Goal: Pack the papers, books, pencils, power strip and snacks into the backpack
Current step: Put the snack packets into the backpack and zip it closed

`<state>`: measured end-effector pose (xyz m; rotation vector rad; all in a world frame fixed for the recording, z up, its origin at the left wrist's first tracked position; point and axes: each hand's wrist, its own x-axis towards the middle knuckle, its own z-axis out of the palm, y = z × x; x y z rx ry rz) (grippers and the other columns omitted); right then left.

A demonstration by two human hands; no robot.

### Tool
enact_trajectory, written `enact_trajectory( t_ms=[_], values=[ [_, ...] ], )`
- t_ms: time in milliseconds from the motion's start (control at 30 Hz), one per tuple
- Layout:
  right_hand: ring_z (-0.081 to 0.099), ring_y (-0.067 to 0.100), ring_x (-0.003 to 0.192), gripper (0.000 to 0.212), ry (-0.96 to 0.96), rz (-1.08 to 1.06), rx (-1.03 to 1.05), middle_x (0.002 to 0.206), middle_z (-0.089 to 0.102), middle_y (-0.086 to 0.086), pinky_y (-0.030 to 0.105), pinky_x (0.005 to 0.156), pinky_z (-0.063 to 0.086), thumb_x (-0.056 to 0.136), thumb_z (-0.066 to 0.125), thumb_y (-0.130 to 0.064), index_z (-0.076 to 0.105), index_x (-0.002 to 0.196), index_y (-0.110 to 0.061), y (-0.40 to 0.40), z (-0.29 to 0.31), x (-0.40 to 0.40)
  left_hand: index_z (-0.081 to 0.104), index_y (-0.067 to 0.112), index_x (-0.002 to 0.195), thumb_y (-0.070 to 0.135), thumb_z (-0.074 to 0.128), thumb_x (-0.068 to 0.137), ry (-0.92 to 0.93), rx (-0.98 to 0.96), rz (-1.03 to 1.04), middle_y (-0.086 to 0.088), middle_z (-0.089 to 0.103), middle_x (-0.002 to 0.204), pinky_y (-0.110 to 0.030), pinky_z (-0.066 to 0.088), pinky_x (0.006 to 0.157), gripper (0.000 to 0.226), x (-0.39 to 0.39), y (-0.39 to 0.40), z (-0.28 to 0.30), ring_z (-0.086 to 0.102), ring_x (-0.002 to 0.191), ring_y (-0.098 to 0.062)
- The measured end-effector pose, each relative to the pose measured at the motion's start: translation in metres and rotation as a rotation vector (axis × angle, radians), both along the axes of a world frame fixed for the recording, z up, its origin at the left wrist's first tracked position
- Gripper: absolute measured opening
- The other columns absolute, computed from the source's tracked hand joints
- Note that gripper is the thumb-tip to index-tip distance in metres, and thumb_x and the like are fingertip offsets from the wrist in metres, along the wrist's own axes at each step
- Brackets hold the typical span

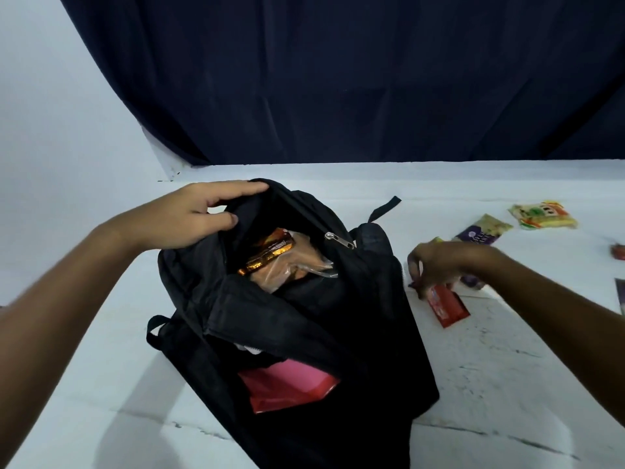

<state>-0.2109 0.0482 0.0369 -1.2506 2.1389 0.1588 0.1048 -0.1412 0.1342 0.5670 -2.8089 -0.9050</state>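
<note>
A black backpack lies on the white table with its upper compartment open. My left hand grips the far rim of that opening and holds it apart. Inside lie an orange-brown snack packet and a clear bag of brown snacks. A red and pink flat item shows in a lower opening. Right of the bag, my right hand is blurred, its fingers pinching the end of a red snack bar just above the table.
Farther right on the table lie a purple snack packet, a yellow-green noodle packet and a small red item at the frame edge. A dark curtain hangs behind the table. A backpack strap sticks out toward the back.
</note>
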Motion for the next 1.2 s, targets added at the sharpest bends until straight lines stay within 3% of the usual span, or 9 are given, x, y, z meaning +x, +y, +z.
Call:
enact_trajectory(
  t_ms=[233, 333, 433, 567, 633, 733, 1000, 1100, 1200],
  values=[
    [0.071, 0.027, 0.079, 0.014, -0.436, 0.153, -0.775, 0.08, 0.073, 0.016, 0.042, 0.077, 0.056, 0.078, 0.068, 0.007, 0.069, 0.087, -0.004, 0.01, 0.131, 0.062, 0.042, 0.054, 0.134, 0.015, 0.045, 0.084, -0.032, 0.001, 0.0, 0.023, 0.041, 0.147, -0.019, 0.028, 0.113, 0.064, -0.002, -0.002, 0.002, 0.036, 0.135, 0.005],
    [0.069, 0.009, 0.07, 0.018, -0.599, 0.352, -0.919, 0.075, 0.074, -0.001, 0.022, 0.066, 0.053, 0.077, 0.068, 0.006, 0.073, 0.09, -0.005, 0.008, 0.143, 0.109, 0.043, 0.043, 0.141, 0.009, 0.042, 0.081, -0.061, 0.007, 0.001, 0.016, 0.04, 0.15, -0.033, 0.025, 0.118, 0.069, -0.003, -0.005, 0.005, 0.032, 0.139, 0.001],
    [0.059, 0.007, 0.086, 0.023, -0.264, 0.554, -1.142, 0.085, 0.066, -0.009, 0.028, 0.074, 0.05, 0.078, 0.064, 0.0, 0.074, 0.089, -0.018, -0.014, 0.114, 0.146, 0.045, 0.033, 0.141, -0.002, 0.046, 0.087, -0.069, -0.038, -0.042, 0.011, 0.04, 0.151, -0.04, 0.025, 0.119, 0.064, -0.004, -0.006, 0.009, 0.031, 0.141, -0.004],
    [0.056, 0.021, 0.078, 0.022, 0.348, 0.842, -1.368, 0.08, 0.064, -0.002, 0.029, 0.051, 0.042, 0.077, 0.055, -0.005, 0.073, 0.078, -0.017, -0.048, 0.065, 0.16, 0.034, 0.048, 0.134, -0.012, 0.047, 0.092, -0.085, -0.125, -0.025, 0.011, 0.026, 0.156, -0.012, 0.018, 0.115, 0.074, -0.004, -0.006, 0.015, 0.018, 0.141, 0.007],
    [0.059, 0.021, 0.072, 0.021, 0.538, 0.896, -1.326, 0.077, 0.065, -0.001, 0.029, 0.049, 0.044, 0.079, 0.054, -0.006, 0.071, 0.075, -0.016, -0.062, 0.043, 0.159, 0.032, 0.048, 0.135, -0.009, 0.046, 0.094, -0.107, -0.152, -0.037, 0.014, 0.019, 0.157, 0.002, 0.017, 0.104, 0.072, -0.002, -0.006, 0.016, 0.013, 0.138, 0.013],
    [0.065, 0.028, 0.073, 0.01, 0.561, 0.854, -1.119, 0.07, 0.067, 0.004, 0.032, 0.052, 0.054, 0.075, 0.063, -0.008, 0.071, 0.079, -0.01, -0.075, 0.018, 0.159, 0.03, 0.05, 0.135, -0.004, 0.046, 0.096, -0.109, -0.187, -0.051, 0.019, 0.011, 0.157, 0.008, 0.016, 0.096, 0.068, 0.001, -0.007, 0.016, 0.008, 0.133, 0.019],
    [0.057, 0.027, 0.059, 0.015, 0.683, 0.756, -1.151, 0.062, 0.057, 0.006, 0.027, 0.046, 0.035, 0.056, 0.078, -0.012, 0.063, 0.057, -0.012, -0.076, 0.047, 0.173, 0.032, 0.056, 0.131, -0.004, 0.046, 0.096, -0.102, -0.179, -0.026, 0.016, 0.002, 0.161, -0.007, 0.015, 0.11, 0.071, 0.001, -0.003, 0.02, 0.003, 0.143, 0.011],
    [0.059, 0.028, 0.093, 0.015, 0.553, 0.756, -0.817, 0.092, 0.066, 0.01, 0.031, 0.067, 0.046, 0.083, 0.067, -0.022, 0.068, 0.091, -0.009, -0.074, 0.055, 0.175, 0.031, 0.058, 0.13, -0.001, 0.046, 0.098, -0.11, -0.165, -0.029, 0.018, -0.001, 0.161, -0.015, 0.021, 0.111, 0.069, 0.003, -0.002, 0.021, 0.001, 0.142, 0.012],
    [0.043, 0.026, 0.117, 0.025, 0.518, 0.771, -0.609, 0.115, 0.062, 0.005, 0.037, 0.091, 0.033, 0.098, 0.041, -0.024, 0.062, 0.11, -0.02, -0.071, 0.051, 0.17, 0.03, 0.06, 0.13, 0.001, 0.045, 0.099, -0.117, -0.163, -0.025, 0.02, -0.001, 0.16, -0.016, 0.021, 0.111, 0.068, 0.005, 0.0, 0.019, 0.001, 0.142, 0.012]
  ],
)
